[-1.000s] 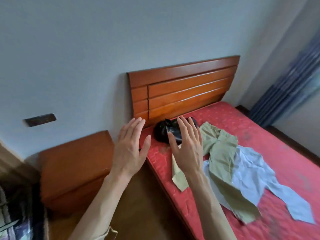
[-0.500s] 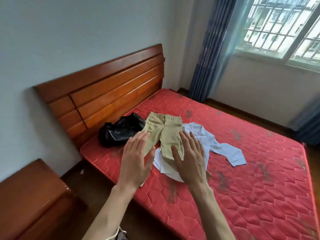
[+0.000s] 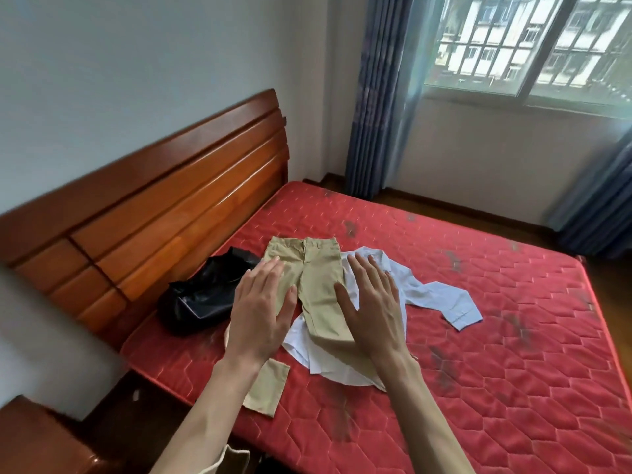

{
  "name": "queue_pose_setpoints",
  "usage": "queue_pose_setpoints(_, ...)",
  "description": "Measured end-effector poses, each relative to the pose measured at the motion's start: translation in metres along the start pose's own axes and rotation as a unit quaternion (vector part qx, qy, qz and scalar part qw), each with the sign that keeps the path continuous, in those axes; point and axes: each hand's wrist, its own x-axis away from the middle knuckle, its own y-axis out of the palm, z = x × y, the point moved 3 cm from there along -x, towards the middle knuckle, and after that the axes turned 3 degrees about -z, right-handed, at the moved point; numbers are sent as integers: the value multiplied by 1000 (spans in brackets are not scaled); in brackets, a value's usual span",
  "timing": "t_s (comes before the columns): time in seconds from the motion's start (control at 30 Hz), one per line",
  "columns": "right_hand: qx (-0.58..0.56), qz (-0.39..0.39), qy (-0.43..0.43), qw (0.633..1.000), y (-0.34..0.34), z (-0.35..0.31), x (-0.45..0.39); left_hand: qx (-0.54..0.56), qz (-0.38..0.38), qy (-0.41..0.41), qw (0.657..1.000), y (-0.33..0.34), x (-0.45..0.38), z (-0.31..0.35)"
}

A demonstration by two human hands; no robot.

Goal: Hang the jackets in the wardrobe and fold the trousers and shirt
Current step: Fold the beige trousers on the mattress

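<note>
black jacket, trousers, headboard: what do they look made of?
Black jacket: probably leather or faux leather; glossy highlights on crumpled folds. Trousers: matte khaki woven cloth, likely cotton twill; no sheen, crisp seams. Headboard: reddish-brown wood, seemingly lacquered; light glints along the slats.

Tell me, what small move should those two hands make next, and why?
Probably lower both onto the khaki trousers. The left hand and right hand hover open and hold nothing, and the trousers lie on top of the pale blue shirt.
</note>
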Motion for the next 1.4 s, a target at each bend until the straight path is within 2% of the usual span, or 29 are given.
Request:
queue_pose_setpoints(0.43,5,8,74,997,110,-24,-182,44,-44,35,997,42,-180,-137)
queue_pose_setpoints(0.63,15,-3,82,996,141,1,-236,37,-64,46,996,78,-232,-166)
queue_pose_setpoints(0.83,2,-10,71,997,161,37,-256,-18,-71,35,997,104,-258,-174)
queue_pose_setpoints(1.07,19,-48,89,995,208,59,-281,-13,-81,-4,997,139,-276,-194)
queue_pose_setpoints(1.4,61,-64,83,993,305,122,-342,-1,-136,7,991,247,-326,-282)
